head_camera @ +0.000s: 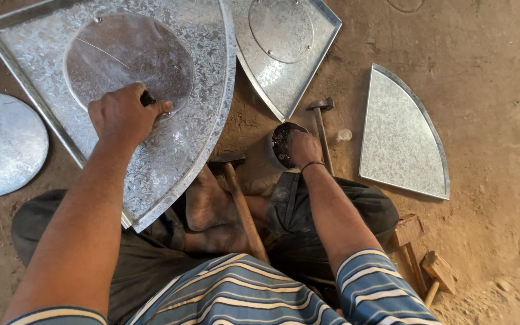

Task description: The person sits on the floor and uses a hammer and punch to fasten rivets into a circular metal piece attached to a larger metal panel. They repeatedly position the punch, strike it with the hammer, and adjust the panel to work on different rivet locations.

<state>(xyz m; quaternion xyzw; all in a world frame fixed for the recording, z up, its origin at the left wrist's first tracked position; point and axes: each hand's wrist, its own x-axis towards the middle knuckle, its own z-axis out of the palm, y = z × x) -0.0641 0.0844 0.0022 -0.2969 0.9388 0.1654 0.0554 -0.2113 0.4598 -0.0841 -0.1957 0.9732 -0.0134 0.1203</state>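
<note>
My left hand is closed on a small dark tool, pressing it against the edge of a round disc fixed on a large fan-shaped galvanized sheet that rests on my left knee. My right hand reaches into a small dark metal tin of small dark bits on the ground; its fingers are partly hidden. A hammer with a wooden handle lies between my legs.
A second fan-shaped sheet with a disc lies at the top, a plain one at the right. A loose metal disc sits at the left. Another hammer lies by the tin; wooden mallets lie at lower right on dirt ground.
</note>
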